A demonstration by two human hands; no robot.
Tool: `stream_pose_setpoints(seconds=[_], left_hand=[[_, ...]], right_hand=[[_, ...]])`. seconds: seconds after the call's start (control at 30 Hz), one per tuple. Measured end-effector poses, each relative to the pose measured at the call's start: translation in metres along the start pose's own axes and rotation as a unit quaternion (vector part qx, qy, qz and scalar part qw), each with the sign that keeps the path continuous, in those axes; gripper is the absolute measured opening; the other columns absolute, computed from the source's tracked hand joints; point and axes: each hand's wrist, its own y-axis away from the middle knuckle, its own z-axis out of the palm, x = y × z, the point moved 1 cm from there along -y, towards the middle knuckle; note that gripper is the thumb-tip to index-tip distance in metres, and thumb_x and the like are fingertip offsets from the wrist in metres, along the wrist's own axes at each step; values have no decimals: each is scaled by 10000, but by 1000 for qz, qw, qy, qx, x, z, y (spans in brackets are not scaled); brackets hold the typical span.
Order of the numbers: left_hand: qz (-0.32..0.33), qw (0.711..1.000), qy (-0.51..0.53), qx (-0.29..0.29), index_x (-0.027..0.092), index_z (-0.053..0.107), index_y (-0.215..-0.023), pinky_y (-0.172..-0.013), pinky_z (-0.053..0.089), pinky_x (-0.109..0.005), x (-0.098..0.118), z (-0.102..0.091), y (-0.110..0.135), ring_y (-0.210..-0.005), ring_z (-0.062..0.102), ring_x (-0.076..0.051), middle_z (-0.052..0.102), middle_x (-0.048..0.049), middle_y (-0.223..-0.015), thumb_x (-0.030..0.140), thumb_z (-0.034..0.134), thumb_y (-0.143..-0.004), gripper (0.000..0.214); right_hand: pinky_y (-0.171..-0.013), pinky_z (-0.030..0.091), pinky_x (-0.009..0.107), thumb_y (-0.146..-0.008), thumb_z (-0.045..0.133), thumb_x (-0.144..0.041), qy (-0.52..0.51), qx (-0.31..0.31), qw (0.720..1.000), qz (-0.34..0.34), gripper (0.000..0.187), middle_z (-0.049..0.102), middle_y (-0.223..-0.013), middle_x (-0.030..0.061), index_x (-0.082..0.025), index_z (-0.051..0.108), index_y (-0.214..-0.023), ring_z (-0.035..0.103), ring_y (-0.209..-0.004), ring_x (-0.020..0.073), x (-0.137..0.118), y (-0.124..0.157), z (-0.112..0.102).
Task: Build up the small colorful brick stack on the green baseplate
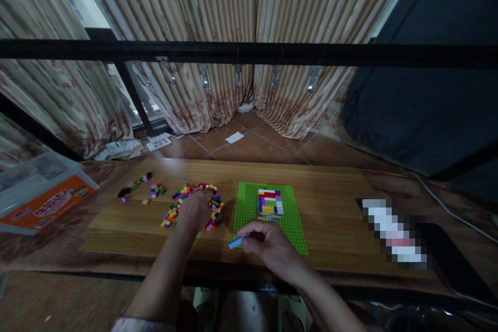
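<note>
R hand point(268, 244) pinches lt-blue piece point(238, 241) btw thumb & fingers, over near part of green baseplate point(247, 202) w/ multicolor build point(270, 203) on it. L hand point(194, 210) at loose brick pile point(216, 209), fingertips hidden, can't tell grip/opening.

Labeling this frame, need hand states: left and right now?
Left hand: at the loose bricks; grip hidden, can't tell.
Right hand: closed, holding a light-blue piece.

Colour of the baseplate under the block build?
The baseplate is bright green, seen in the head view.
</note>
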Motion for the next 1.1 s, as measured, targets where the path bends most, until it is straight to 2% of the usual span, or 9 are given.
stream_pose_setpoints(seconds=[0.17, 0.3, 0.43, 0.5, 0.6, 0.7, 0.8, 0.87, 1.1], left_hand=[[-12, 1000, -7, -7, 188, 657, -1132, -818, 485, -333, 3, -3, 1, -954, 662, -254, 715, -139, -970, 79, 426, -779, 436], [-34, 999, 14, -2, 216, 662, -1126, -810, 485, -327, -1, -4, 1, -925, 665, -242, 719, -119, -926, 91, 434, -781, 432], [-67, 989, 123, 42, 162, 703, -983, -832, 469, -396, -11, -7, 0, -890, 658, -280, 701, -131, -800, 79, 463, -769, 332], [-47, 976, 201, 64, 132, 707, -900, -856, 449, -437, -11, -9, -1, -885, 649, -296, 692, -130, -770, 71, 462, -774, 282], [13, 954, 292, 62, 130, 693, -934, -854, 464, -364, 4, -11, 0, -895, 643, -240, 702, -98, -860, 109, 455, -821, 265], [68, 913, 401, 26, 139, 657, -1058, -746, 502, -264, 33, -8, 7, -834, 645, -171, 697, -71, -931, 228, 463, -875, 281], [128, 784, 606, -53, 139, 646, -1082, -721, 505, -264, 64, -5, 18, -782, 627, -158, 686, -67, -903, 291, 574, -827, 305], [150, 732, 661, -74, 139, 664, -1018, -738, 496, -262, 77, -4, 23, -783, 616, -153, 682, -60, -877, 282, 623, -794, 269], [149, 761, 630, -34, 161, 688, -928, -678, 462, -216, 93, 2, 17, -703, 578, -122, 664, -14, -779, 285, 600, -817, 189]], right_hand=[[-628, 450, 260, -677, 613, -197, 8, 21, 1000, -9, 186, 673, -731, -8, -221, 728, -822, 576, -649, 133, 0, -1, -10], [-575, 451, 249, -695, 647, -256, -28, 22, 999, 5, 161, 651, -658, -15, -214, 728, -828, 560, -586, 122, -2, 0, -18], [-548, 468, 253, -708, 693, -374, -66, 53, 996, 20, 240, 624, -607, -20, -192, 718, -864, 560, -542, 116, -6, -1, -26], [-524, 463, 247, -694, 715, -424, -87, 83, 993, 9, 301, 627, -618, -13, -181, 711, -870, 552, -521, 108, -8, -3, -30], [-487, 456, 243, -697, 714, -484, -114, 129, 985, -15, 356, 651, -658, 14, -168, 697, -862, 542, -492, 101, -11, -6, -34], [-469, 458, 240, -718, 696, -507, -112, 170, 979, -32, 372, 665, -670, 27, -164, 682, -862, 539, -473, 99, -10, -9, -36], [-474, 465, 238, -748, 673, -506, -93, 189, 977, -45, 370, 674, -690, 26, -167, 672, -899, 545, -474, 100, -8, -11, -37], [-485, 471, 241, -782, 640, -502, -76, 190, 978, -51, 357, 678, -710, 26, -173, 665, -917, 554, -484, 105, -8, -11, -38], [-597, 510, 277, -814, 601, -476, 26, 192, 977, -88, 306, 687, -769, 25, -206, 671, -940, 610, -613, 151, -11, -11, -56]])
